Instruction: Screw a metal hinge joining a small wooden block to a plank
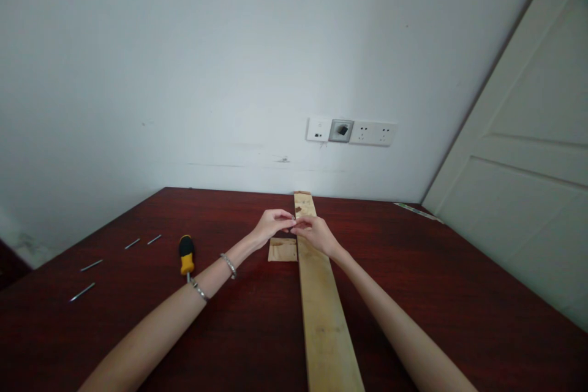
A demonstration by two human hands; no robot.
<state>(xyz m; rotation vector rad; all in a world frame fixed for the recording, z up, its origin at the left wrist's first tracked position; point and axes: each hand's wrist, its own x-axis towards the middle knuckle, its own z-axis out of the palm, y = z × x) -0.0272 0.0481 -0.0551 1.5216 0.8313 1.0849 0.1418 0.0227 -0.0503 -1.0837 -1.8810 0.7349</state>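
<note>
My left hand [272, 225] and my right hand [315, 232] meet fingertip to fingertip over the far part of a long pale wooden plank [326, 318]. Both are closed in a pinch, and whatever lies between the fingers is too small to make out. The plank runs from the near edge of view toward the wall. A short flat piece of wood [282, 250] lies against its left side, just below my left hand. Left of my forearm rests a screwdriver [186, 255] with a black and yellow handle, its shaft partly hidden by the arm.
Several thin metal rods or bits, one of them nearest me [82, 292], lie spread on the left of the dark red table [220, 220]. Behind it stands a white wall with sockets [373, 133]. A pale door [528, 153] is at the right, and a thin strip [417, 212] lies near it.
</note>
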